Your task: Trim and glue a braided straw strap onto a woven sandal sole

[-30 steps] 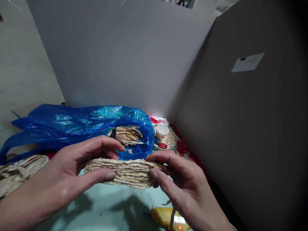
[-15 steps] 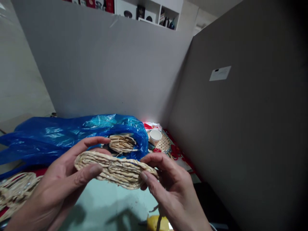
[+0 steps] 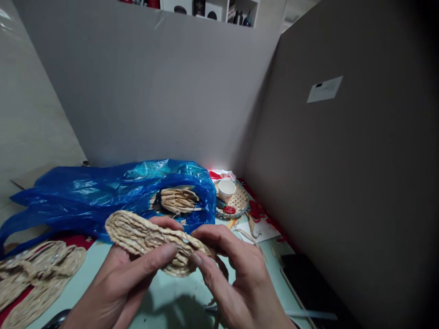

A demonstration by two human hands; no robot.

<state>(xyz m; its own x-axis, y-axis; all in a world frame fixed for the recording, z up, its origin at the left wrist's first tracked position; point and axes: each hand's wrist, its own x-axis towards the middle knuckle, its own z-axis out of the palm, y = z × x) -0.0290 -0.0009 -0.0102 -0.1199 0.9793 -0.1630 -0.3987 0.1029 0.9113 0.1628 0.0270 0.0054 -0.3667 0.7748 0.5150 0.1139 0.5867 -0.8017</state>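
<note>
An oblong coil of braided straw, shaped like a shoe sole, is held up over the table between both hands. My left hand grips it from below, thumb across its face and fingers behind. At its right end, the thumb and forefinger of my right hand pinch the edge. A dark strip hangs by the right fingers; its lower part is partly hidden. Beyond the coil, a bundle of dry husk strips lies in the mouth of a blue plastic bag.
More braided straw pieces lie on red cloth at the left. A woven tray at the back holds a white cup. At right are a black flat object and scattered strips. Grey partitions enclose the table.
The coil has tilted, its right end lower. My left hand has shifted right along it, thumb nearer the right one. The view has dipped, showing more tabletop; the yellow object below has gone from sight.
</note>
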